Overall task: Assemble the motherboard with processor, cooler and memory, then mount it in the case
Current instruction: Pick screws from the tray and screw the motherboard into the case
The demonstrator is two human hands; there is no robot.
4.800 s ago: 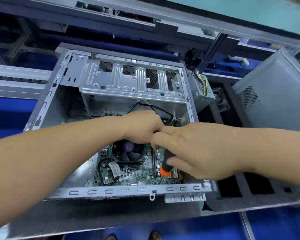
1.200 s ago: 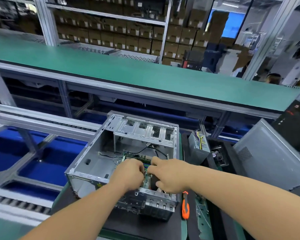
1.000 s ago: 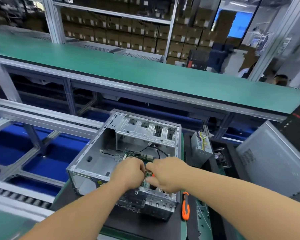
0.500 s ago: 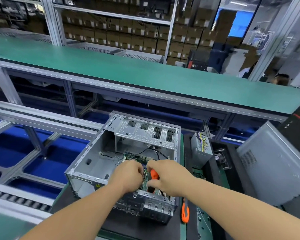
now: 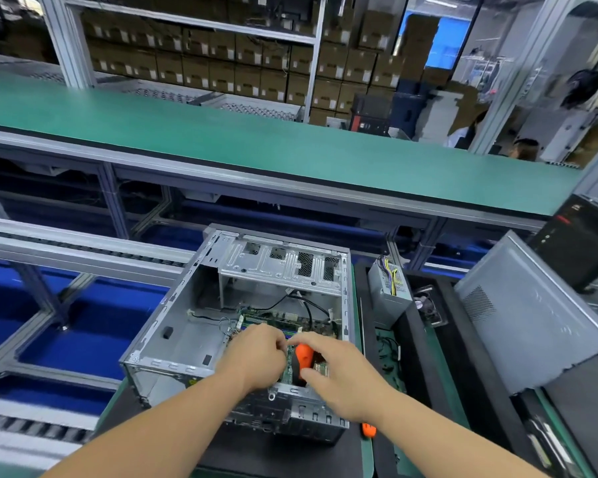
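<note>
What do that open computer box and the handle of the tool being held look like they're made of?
The case looks like bare sheet metal: dull silver-grey, with stamped slots and folded edges. The screwdriver in the right hand has a smooth orange and black handle, probably plastic, though the black part may be rubber; the look leaves that open. Its shaft is hidden.

The case (image 5: 173, 339) is shiny grey metal. The board (image 5: 273, 320) inside it is green. The screwdriver (image 5: 302, 362) is orange and black. The long belt (image 5: 256, 143) is green. The bins (image 5: 90, 326) below are bright blue. The boxes (image 5: 221, 70) are brown.
</note>
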